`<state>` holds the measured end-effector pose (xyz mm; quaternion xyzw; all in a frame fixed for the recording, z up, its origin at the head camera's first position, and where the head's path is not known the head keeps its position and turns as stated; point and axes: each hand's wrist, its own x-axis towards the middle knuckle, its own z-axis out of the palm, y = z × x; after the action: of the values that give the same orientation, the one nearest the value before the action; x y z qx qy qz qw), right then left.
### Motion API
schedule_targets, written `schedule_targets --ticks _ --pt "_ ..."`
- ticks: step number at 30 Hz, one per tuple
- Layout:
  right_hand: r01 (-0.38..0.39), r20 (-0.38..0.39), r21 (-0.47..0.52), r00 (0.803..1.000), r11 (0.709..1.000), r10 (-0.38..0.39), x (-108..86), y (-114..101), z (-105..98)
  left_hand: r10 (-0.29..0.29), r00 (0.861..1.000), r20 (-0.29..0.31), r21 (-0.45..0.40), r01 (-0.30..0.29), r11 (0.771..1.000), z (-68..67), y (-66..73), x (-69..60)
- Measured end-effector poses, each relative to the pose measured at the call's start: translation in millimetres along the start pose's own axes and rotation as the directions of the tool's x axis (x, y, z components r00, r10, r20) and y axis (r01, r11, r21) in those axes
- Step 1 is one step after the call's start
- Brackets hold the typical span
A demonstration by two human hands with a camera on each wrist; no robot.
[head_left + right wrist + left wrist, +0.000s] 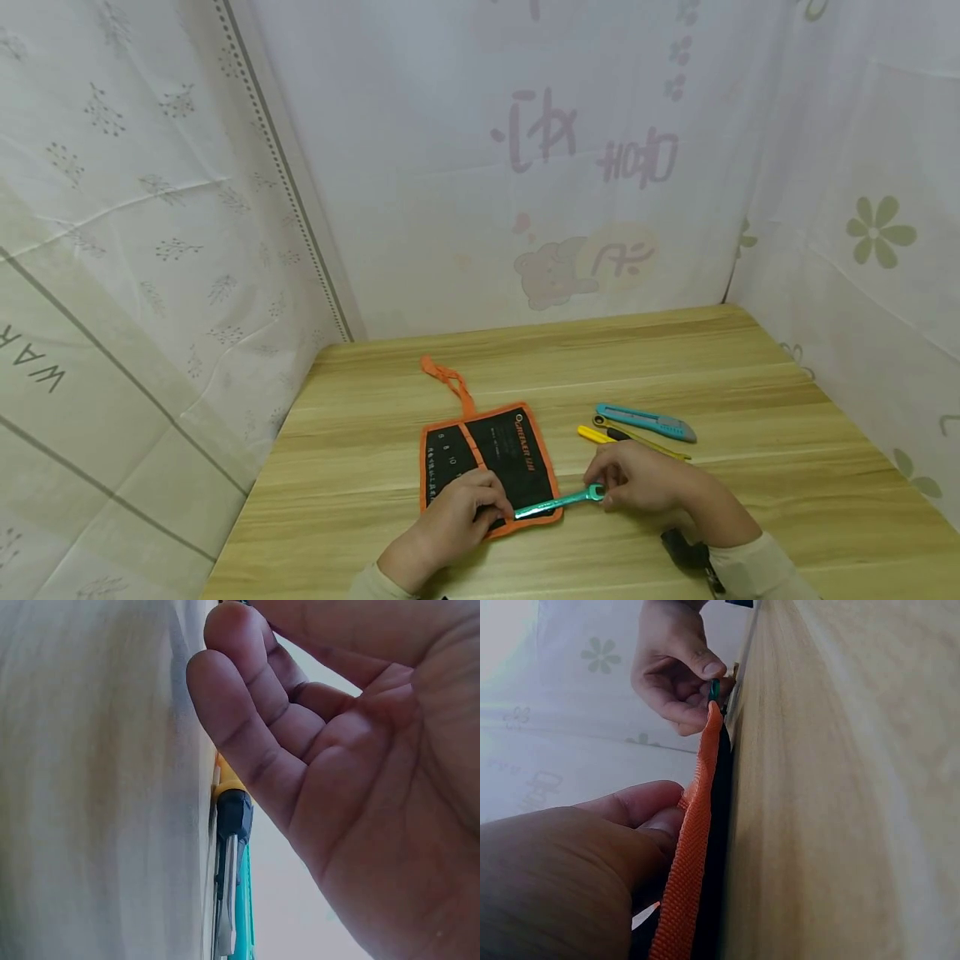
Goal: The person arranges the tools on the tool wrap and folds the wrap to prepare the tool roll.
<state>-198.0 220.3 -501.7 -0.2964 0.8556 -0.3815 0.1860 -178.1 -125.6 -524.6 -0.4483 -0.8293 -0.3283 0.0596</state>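
A black tool pouch (pixel 504 450) with orange edging and an orange tie strap lies on the table. My left hand (pixel 467 510) pinches its near edge; in the left wrist view, finger and thumb meet at the orange edging (pixel 692 825). A shiny green wrench (pixel 557 503) lies slantwise over the pouch's near right corner. My right hand (pixel 637 477) holds the wrench's open-jaw end between thumb and fingers. The wrench's other end reaches the left fingertips. In the right wrist view, curled fingers (pixel 247 727) hide most of the wrench.
Behind the right hand lie a teal utility knife (pixel 648 422), a slim ring-ended wrench (pixel 598 421) and a flat-blade screwdriver (pixel 234 814) with a yellow and black handle. Printed curtains (pixel 465 167) stand around the wooden table (pixel 337 475). A dark device (pixel 684 550) sits by the right wrist.
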Motion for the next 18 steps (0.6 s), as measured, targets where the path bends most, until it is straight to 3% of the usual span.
schedule_targets --ticks 8,18 --pt "0.005 0.009 -0.006 1.0 1.0 -0.005 1.6 1.0 2.1 -0.001 1.0 0.001 -0.001 0.001 1.0 0.5 0.3 -0.9" --pt "0.086 0.028 -0.047 0.996 0.995 -0.085 10.7 -4.5 11.5 0.004 1.0 0.001 -0.006 -0.004 1.0 -0.8 0.9 -1.3"
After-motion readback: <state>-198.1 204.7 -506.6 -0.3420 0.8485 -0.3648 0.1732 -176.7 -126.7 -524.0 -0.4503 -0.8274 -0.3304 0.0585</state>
